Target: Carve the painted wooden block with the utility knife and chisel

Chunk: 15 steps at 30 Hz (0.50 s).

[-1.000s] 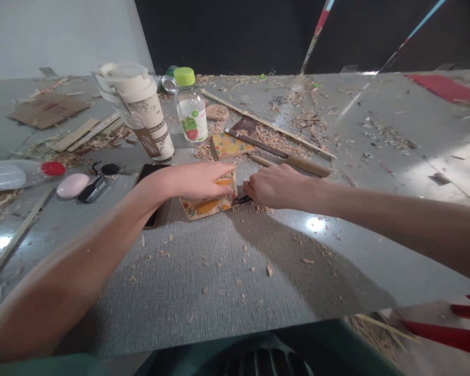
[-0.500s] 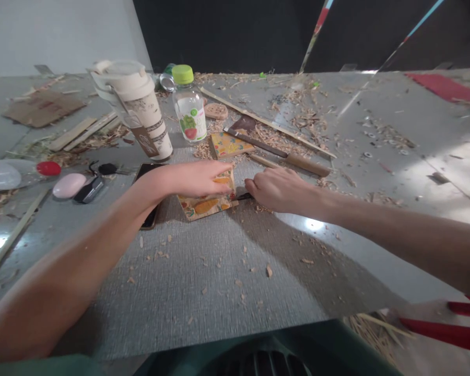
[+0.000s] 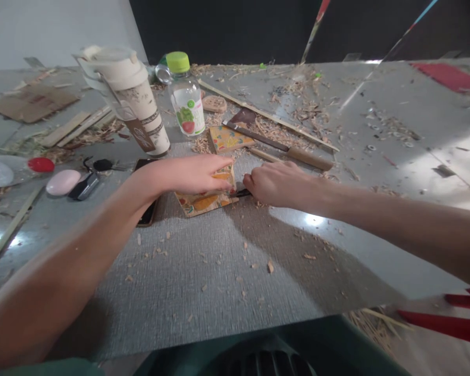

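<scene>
My left hand (image 3: 199, 175) lies across a patterned board (image 3: 207, 202) with orange and yellow fruit-like figures, fingers stretched out and pressing it to the grey table mat. My right hand (image 3: 270, 184) is closed around a dark, narrow tool (image 3: 242, 193) whose tip meets the board's right edge; the fist hides most of it, so its kind is unclear. A dark phone (image 3: 147, 214) lies under my left wrist. Behind the hands are a second patterned block (image 3: 229, 140), a long blade with a wooden handle (image 3: 309, 157) and a slim wooden stick (image 3: 264, 154).
At the back left stand a beige tumbler (image 3: 129, 104) and a green-capped bottle (image 3: 187, 102). A pink egg-shaped object (image 3: 63, 183) sits left, near a black item (image 3: 84, 186). Shavings (image 3: 305, 112) and a long wooden strip (image 3: 274, 121) lie behind. Red handles (image 3: 446, 326) show lower right.
The view has shifted slightly, so things on the table appear a little higher. Both hands keep nearly the same places at the board, the dark tool still in my right hand.
</scene>
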Motion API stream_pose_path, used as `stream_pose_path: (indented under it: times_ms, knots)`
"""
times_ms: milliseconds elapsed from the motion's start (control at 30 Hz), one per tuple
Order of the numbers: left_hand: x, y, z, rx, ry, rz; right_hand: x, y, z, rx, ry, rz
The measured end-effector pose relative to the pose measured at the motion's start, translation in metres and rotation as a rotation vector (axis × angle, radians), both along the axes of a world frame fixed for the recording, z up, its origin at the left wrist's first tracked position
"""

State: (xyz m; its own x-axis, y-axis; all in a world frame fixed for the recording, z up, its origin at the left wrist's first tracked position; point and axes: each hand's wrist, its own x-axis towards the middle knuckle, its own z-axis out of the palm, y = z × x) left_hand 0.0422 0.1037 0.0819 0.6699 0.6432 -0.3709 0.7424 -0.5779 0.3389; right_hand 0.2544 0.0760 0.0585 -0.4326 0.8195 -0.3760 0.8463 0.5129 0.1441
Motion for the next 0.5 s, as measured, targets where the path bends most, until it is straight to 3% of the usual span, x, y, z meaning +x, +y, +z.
stream_pose_path:
  times_ms: [233, 500]
  knots:
    - [0.0017, -0.0036, 0.0022, 0.039, 0.013, -0.026, -0.0027, 0.0012, 0.0086, -0.061, -0.084, 0.021]
    - [0.0017, -0.0038, 0.0009, 0.044, -0.014, -0.051, 0.0009, 0.0003, 0.0045, -0.003, -0.025, 0.047]
